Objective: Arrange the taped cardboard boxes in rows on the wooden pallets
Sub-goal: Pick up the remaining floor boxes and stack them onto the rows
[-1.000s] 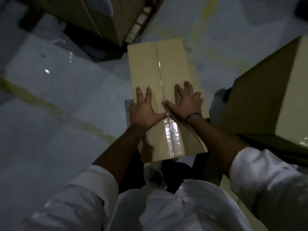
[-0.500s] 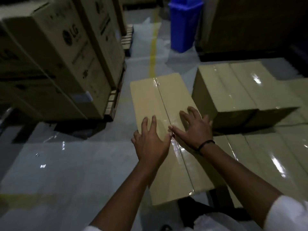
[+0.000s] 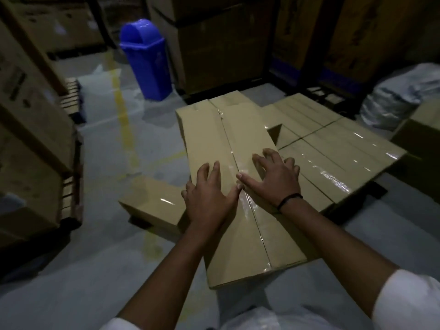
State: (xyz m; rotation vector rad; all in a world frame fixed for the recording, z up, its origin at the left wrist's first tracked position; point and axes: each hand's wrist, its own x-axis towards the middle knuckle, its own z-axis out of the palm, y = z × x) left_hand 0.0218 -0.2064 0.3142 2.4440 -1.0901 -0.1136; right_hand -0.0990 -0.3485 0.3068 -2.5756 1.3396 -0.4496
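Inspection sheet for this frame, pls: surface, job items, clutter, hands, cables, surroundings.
Surface: grey floor, glossy, with a yellow line.
Job's things: long taped box under both hands, higher than the row of taped boxes to its right; another box lower, to its left. Pallet beneath them hidden.
Clutter: blue bin; grey wrapped bundle.
Hands: left hand and right hand pressed on the long box's top, thumbs near the tape seam; nothing gripped.
Cables: nothing seen.
Surroundings: large cartons on a wooden pallet at left; stacked cartons behind.
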